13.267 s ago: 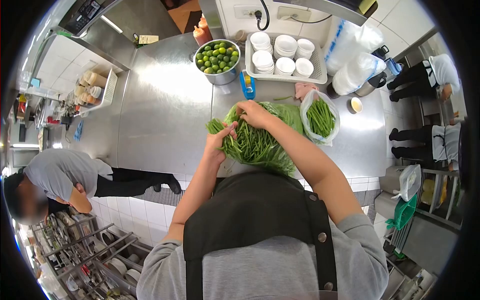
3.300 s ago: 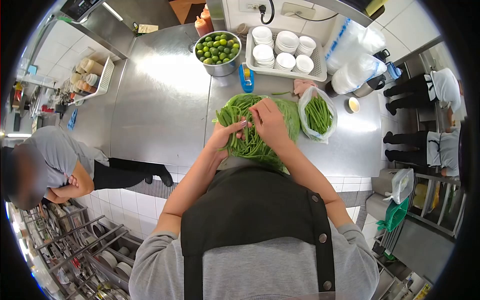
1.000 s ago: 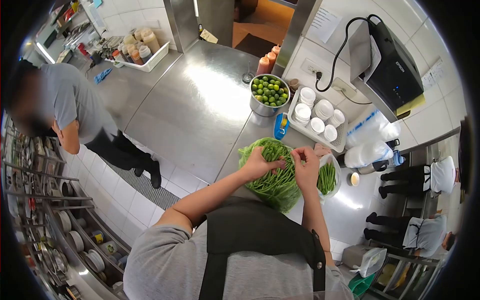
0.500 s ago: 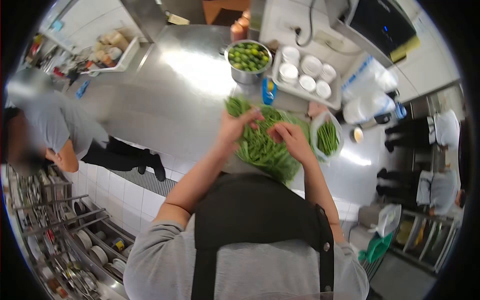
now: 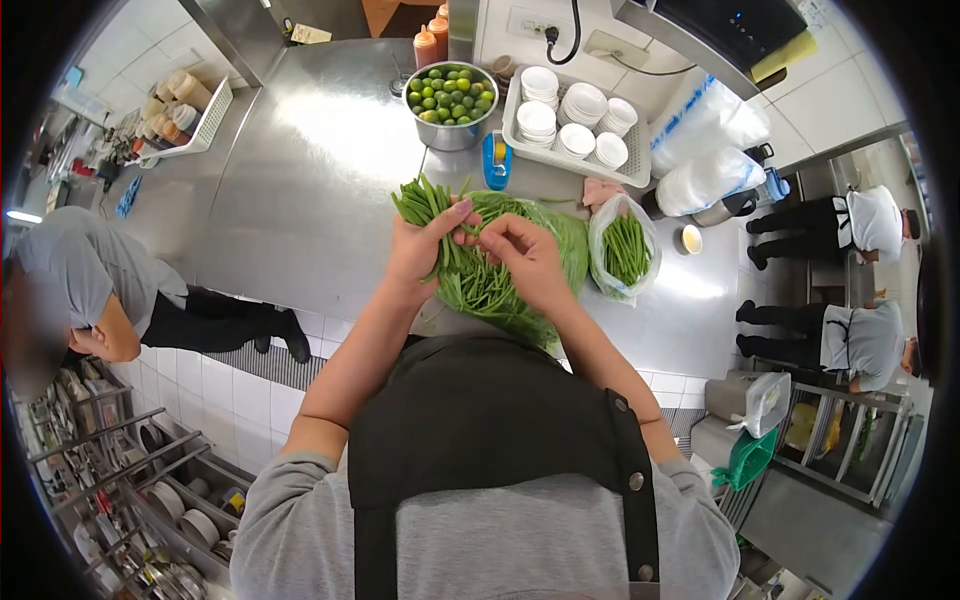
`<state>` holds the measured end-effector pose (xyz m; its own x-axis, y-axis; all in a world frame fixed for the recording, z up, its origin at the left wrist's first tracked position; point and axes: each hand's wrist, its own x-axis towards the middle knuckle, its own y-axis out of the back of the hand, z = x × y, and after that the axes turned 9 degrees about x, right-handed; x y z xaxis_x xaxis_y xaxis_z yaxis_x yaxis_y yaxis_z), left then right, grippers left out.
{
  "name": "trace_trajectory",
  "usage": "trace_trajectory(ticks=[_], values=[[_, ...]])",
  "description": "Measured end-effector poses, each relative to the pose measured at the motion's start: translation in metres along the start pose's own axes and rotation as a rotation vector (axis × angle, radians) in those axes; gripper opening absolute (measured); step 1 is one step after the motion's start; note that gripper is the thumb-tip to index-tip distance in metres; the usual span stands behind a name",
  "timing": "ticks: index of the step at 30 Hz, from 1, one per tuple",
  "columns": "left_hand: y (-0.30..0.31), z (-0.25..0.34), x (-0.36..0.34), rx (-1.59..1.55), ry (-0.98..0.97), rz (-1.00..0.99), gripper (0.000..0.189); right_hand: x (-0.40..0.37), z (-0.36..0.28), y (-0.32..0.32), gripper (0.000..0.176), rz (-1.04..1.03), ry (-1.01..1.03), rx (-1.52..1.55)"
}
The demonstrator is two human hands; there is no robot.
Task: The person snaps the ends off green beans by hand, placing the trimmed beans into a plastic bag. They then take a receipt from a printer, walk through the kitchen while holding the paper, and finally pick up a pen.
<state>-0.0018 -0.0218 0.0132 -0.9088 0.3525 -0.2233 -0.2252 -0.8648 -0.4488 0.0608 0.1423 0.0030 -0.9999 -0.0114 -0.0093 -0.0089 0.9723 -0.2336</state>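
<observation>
My left hand (image 5: pixel 412 247) is closed around a bunch of green beans (image 5: pixel 424 200), whose ends stick out above the thumb. Close beside it, my right hand (image 5: pixel 530 262) is in a pinch, its fingertips meeting those of the left at a single bean, mostly hidden by the fingers. Beneath both hands lies a large pile of loose green beans (image 5: pixel 482 288) in an open clear plastic bag (image 5: pixel 568 248). To the right stands a smaller white plastic bag (image 5: pixel 598 250) with more trimmed-looking beans (image 5: pixel 627 250) in it.
Behind the bags are a steel pot of limes (image 5: pixel 450 134), a blue tape dispenser (image 5: pixel 496 165) and a white basket (image 5: pixel 630 172) of stacked small dishes. A small cup (image 5: pixel 690 239) sits at right. One person (image 5: pixel 110 290) stands at left; two others are far right.
My right hand has moved left to meet my left hand, its fingertips now touching near the bunch. The view has shifted, so the table items appear further left and higher.
</observation>
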Motion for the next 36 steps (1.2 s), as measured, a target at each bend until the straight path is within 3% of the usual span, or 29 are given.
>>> trace_trajectory(ticks=[6, 8, 11, 14, 15, 21, 24, 27, 36], values=[[0.009, -0.006, 0.006, -0.013, 0.085, 0.118, 0.015, 0.008, -0.024, 0.028, 0.009, 0.187, 0.11, 0.43], [0.018, -0.013, 0.006, -0.027, 0.17, 0.076, 0.014, 0.012, -0.018, 0.052, 0.005, 0.167, 0.056, 0.096], [0.022, -0.026, 0.005, -0.125, 0.304, 0.029, 0.013, 0.009, -0.001, 0.071, 0.019, 0.072, -0.08, -0.626], [0.016, -0.032, 0.003, -0.21, 0.376, 0.001, 0.011, 0.0, 0.048, 0.09, 0.021, -0.13, 0.142, -0.947], [0.014, -0.033, 0.003, -0.229, 0.39, -0.004, 0.011, -0.001, 0.049, 0.084, 0.019, -0.161, 0.058, -0.866], [0.033, -0.051, 0.008, -0.18, 0.495, -0.078, 0.015, 0.001, 0.048, 0.081, 0.019, -0.213, 0.132, -0.885], [0.029, -0.053, 0.006, -0.085, 0.472, -0.046, 0.017, 0.005, 0.031, 0.079, 0.021, -0.108, -0.087, -0.626], [0.016, -0.05, 0.004, -0.036, 0.389, -0.082, 0.017, 0.005, 0.016, 0.067, 0.017, 0.049, -0.026, -0.096], [-0.015, -0.031, 0.005, 0.31, 0.161, -0.213, 0.017, 0.002, -0.018, 0.044, 0.009, 0.065, -0.062, 0.034]])
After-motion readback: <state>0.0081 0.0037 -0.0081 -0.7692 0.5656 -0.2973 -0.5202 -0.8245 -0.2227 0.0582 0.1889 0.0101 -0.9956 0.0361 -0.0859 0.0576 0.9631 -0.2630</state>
